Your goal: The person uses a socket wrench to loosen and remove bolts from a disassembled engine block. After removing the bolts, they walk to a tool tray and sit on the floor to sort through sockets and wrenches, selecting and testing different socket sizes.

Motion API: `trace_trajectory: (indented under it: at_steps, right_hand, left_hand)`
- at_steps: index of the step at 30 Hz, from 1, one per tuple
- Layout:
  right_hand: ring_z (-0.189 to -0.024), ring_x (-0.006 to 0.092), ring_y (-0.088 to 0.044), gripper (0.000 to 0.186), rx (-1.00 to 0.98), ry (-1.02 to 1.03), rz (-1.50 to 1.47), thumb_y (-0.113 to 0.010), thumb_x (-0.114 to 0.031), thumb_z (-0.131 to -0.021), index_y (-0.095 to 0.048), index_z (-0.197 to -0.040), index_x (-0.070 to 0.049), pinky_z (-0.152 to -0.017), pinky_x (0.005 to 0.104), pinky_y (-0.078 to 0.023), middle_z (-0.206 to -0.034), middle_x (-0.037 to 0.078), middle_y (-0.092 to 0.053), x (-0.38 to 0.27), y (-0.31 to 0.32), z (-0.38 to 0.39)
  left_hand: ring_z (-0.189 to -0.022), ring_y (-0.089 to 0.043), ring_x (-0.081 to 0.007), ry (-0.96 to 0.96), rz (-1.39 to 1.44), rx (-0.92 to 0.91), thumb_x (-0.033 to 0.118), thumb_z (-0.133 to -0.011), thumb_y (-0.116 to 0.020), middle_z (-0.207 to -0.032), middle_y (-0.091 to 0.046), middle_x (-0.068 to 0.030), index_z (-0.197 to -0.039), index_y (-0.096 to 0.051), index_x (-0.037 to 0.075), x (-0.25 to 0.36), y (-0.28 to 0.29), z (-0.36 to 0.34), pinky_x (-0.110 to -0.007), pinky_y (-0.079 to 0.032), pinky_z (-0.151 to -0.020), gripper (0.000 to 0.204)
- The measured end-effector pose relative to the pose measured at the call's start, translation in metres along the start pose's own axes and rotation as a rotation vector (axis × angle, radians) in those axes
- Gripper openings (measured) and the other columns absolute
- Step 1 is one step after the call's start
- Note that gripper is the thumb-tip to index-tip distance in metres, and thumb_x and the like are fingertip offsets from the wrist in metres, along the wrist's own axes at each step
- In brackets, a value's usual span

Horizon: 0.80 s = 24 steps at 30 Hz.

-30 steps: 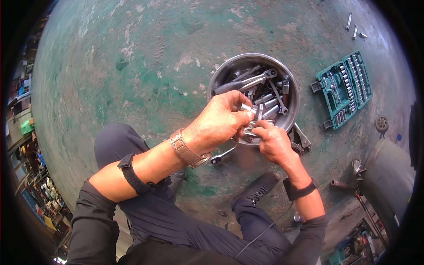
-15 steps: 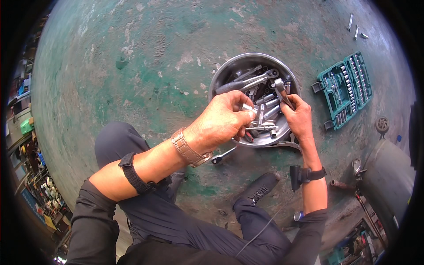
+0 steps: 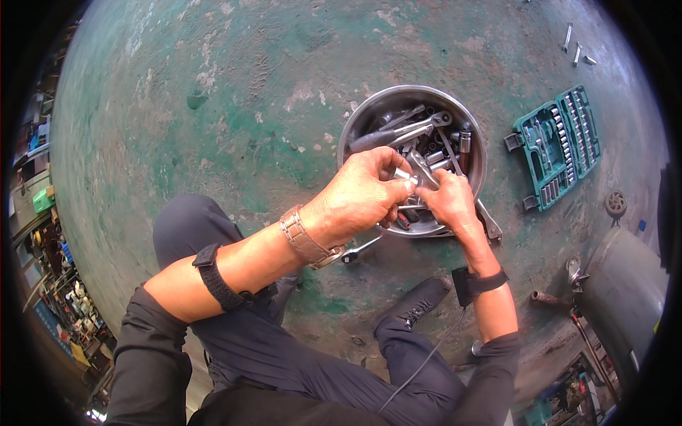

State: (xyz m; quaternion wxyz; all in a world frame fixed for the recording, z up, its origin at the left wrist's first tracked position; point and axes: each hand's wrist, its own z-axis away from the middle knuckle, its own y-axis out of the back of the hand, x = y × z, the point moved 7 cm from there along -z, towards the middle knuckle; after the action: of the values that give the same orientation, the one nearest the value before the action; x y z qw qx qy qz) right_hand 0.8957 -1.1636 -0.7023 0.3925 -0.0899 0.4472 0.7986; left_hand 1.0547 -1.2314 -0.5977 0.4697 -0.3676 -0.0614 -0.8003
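Over a round steel bowl (image 3: 480, 149), my left hand (image 3: 362, 186) is closed, its thumb and fingers pinching a small silver socket (image 3: 403, 175). My right hand (image 3: 451, 202) is closed on a ratchet wrench (image 3: 420, 165), its head pointing away from me. The fingertips of both hands almost meet at the socket; whether ratchet and socket touch is hard to see. Loose sockets and tools fill the bowl, among them a dark-handled ratchet (image 3: 373, 139) and an upright long socket (image 3: 465, 142). Both hands hide the bowl's near part.
To the right lies an open teal socket case (image 3: 536, 126). Small wrenches (image 3: 567, 37) rest on the floor at far right. Another ratchet (image 3: 362, 250) lies just nearer than the bowl. A caster wheel (image 3: 615, 204), grey cylinder (image 3: 621, 273) and rusty pipe (image 3: 548, 297) stand at right.
My right hand has moved left and nearer, bringing the ratchet from the bowl's right side to the socket in my left hand. The left hand has barely shifted.
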Motion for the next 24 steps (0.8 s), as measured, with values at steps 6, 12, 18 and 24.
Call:
trace_trajectory:
  at_steps: [6, 12, 18, 24]
  right_hand:
    - [-0.084, 0.0386, -0.066, 0.039, 0.018, -0.055, 0.198, -0.07, -0.028, -0.072, -0.065, -0.098, 0.001, -0.075, 0.0449, -0.051, -0.083, 0.024, -0.067, -0.005, -0.006, 0.0]
    - [-0.082, 0.04, -0.065, 0.03, 0.072, -0.071, 0.082, -0.066, -0.018, -0.069, -0.066, -0.091, 0.002, -0.076, 0.0452, -0.051, -0.082, 0.024, -0.067, 0.0, -0.005, -0.003]
    - [-0.072, 0.0175, -0.065, 0.035, -0.092, -0.05, -0.271, -0.068, -0.017, -0.069, -0.067, -0.096, 0.005, -0.069, 0.0315, -0.05, -0.075, 0.016, -0.068, 0.019, -0.007, -0.001]
    - [-0.075, 0.0085, -0.06, 0.024, -0.195, -0.007, -0.915, -0.068, 0.0, -0.077, -0.065, -0.101, 0.001, -0.07, 0.0231, -0.048, -0.087, 0.002, -0.067, 0.015, -0.003, 0.007]
  left_hand:
    - [-0.054, -0.054, -0.0082, -0.004, -0.019, 0.005, 0.007, -0.086, -0.057, -0.068, -0.055, -0.0013, -0.097, -0.053, -0.001, -0.001, -0.001, 0.0, -0.024, -0.046, -0.05, 0.014]
    - [-0.054, -0.054, -0.0078, -0.008, 0.004, -0.001, 0.007, -0.086, -0.058, -0.068, -0.055, -0.0012, -0.097, -0.053, 0.0, -0.002, -0.004, 0.0, -0.023, -0.045, -0.049, 0.014]
    - [-0.058, -0.055, -0.0086, 0.004, -0.004, 0.005, 0.011, -0.087, -0.061, -0.072, -0.057, -0.0016, -0.099, -0.057, 0.001, -0.003, 0.0, 0.005, -0.023, -0.046, -0.052, 0.016]
    - [-0.06, -0.055, -0.0088, 0.024, 0.001, -0.01, 0.012, -0.088, -0.061, -0.074, -0.058, -0.0014, -0.102, -0.056, 0.001, -0.004, -0.002, 0.007, -0.024, -0.047, -0.053, 0.019]
